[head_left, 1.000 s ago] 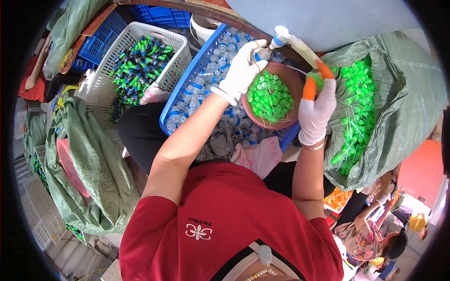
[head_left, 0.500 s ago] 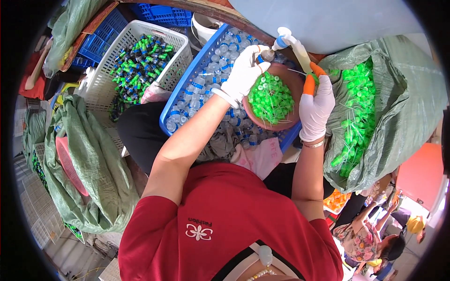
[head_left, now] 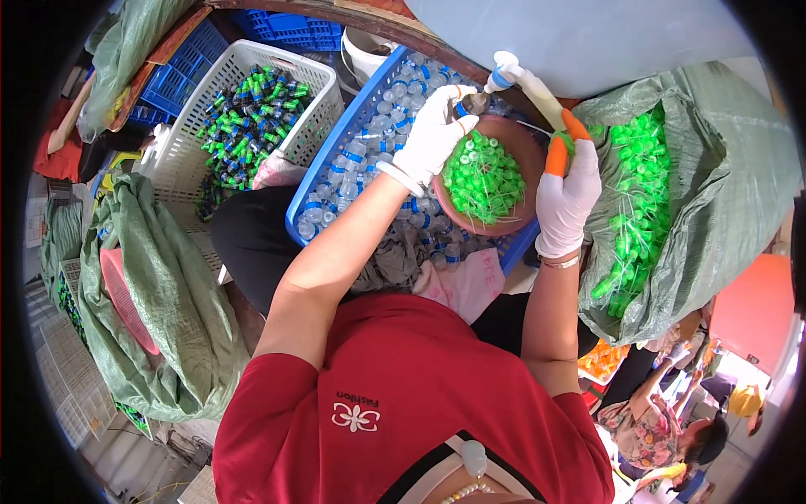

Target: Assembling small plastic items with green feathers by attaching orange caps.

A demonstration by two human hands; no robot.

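Note:
My left hand (head_left: 434, 139), in a white glove, is closed round a small clear bottle (head_left: 475, 104) with a blue band. The bottle looks dark inside and is tilted just below the white nozzle (head_left: 501, 76) of a tap. My right hand (head_left: 567, 189) wears a white glove with orange covers on thumb and forefinger. Those fingers pinch a green cap (head_left: 568, 144) whose thin white stem points left toward the bottle. Between my hands, a pinkish bowl (head_left: 527, 202) holds many green caps (head_left: 483, 176). It rests on a blue crate (head_left: 329, 139) of small clear bottles (head_left: 357, 151).
Left of the blue crate, a white basket (head_left: 323, 113) holds green-capped dark bottles (head_left: 252, 122). A green sack (head_left: 739, 168) full of green caps (head_left: 638, 193) stands at right, and another sack (head_left: 159, 311) at left. A person (head_left: 663, 433) in a flowered top is at lower right.
My left hand has drawn the bottle slightly down and left from the nozzle, and the bottle looks darker. My right hand still pinches the green cap, almost in place.

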